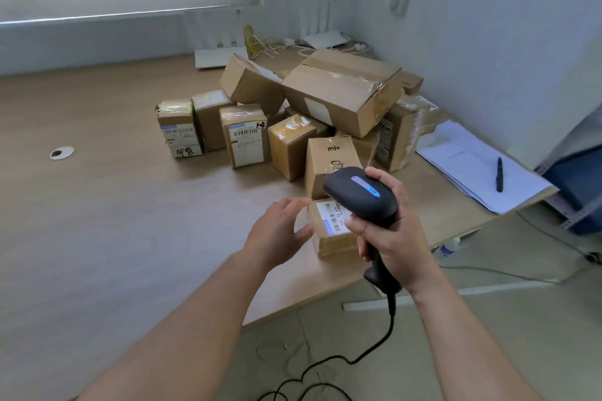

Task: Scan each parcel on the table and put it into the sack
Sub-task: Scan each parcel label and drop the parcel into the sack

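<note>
My right hand [394,234] grips a black corded barcode scanner [360,197], its head pointing left and down over a small cardboard parcel [329,238] with a white barcode label on top. This parcel lies near the table's front edge. My left hand [277,231] hovers with spread fingers just left of the parcel, the thumb close to its side. Behind it lies a pile of several cardboard parcels [338,91], some with labels facing up. The sack is not in view.
A stack of white papers [469,159] with a black pen [499,174] lies at the table's right edge. Routers and cables [270,45] sit at the back by the wall. A cable hole [62,152] is at the left. The scanner's cord [358,358] trails onto the floor.
</note>
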Tool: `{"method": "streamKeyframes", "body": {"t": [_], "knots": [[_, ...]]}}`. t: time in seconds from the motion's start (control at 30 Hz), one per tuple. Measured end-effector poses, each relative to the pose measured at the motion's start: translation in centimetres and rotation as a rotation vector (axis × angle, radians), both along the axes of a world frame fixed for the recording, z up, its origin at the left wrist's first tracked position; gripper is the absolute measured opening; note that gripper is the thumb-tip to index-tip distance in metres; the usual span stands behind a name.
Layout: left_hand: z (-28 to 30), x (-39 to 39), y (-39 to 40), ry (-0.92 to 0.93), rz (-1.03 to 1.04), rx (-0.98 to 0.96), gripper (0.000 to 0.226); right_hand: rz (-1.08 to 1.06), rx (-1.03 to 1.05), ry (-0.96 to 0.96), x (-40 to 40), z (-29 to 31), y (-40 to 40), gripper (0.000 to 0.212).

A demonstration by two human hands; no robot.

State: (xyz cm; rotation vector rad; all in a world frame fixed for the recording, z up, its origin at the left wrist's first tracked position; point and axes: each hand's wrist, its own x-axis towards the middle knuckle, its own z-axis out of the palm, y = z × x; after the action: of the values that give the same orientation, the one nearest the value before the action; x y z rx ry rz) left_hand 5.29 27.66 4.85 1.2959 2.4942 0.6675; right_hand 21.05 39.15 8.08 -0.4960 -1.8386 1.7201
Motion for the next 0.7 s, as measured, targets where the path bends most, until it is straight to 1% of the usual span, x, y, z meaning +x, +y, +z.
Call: {"method": "streamKeyframes", "body": {"t": [0.17,0.27,0.43,0.5,0.53,0.6,0.67,0.7], "knots": [[-1.1,0.7,4.8,0.013,0.038,-0.113,0.059,-0.002,-0.015,-0.017,1.8,-1.8,4.7,0.069],[-1.8,1.0,6.7,0.04,0.064,-0.199,0.069,0.004,-0.04,-0.025,2.5,-2.8,6.8,0.068],[-2.4,1.1,7.7,0.023,0.104,-0.328,0.089,0.017,-0.095,-0.038,3.3,-3.9,8.8,0.067],[-2.3,1.7,7.6,0.047,0.106,-0.366,0.094,0.027,-0.117,-0.031,3.3,-4.1,9.0,0.065],[-2.2,2.1,7.5,0.089,0.096,-0.373,0.092,0.035,-0.132,-0.023,3.3,-4.2,9.1,0.064],[-2.1,3.1,7.3,0.197,0.071,-0.351,0.076,0.054,-0.151,-0.011,3.2,-4.3,9.1,0.065],[-2.0,4.0,7.1,0.228,0.053,-0.323,0.059,0.065,-0.157,-0.001,3.1,-4.4,9.1,0.065],[-2.1,4.3,7.0,0.213,0.04,-0.322,0.055,0.069,-0.157,0.005,3.1,-4.4,9.1,0.066]]}}
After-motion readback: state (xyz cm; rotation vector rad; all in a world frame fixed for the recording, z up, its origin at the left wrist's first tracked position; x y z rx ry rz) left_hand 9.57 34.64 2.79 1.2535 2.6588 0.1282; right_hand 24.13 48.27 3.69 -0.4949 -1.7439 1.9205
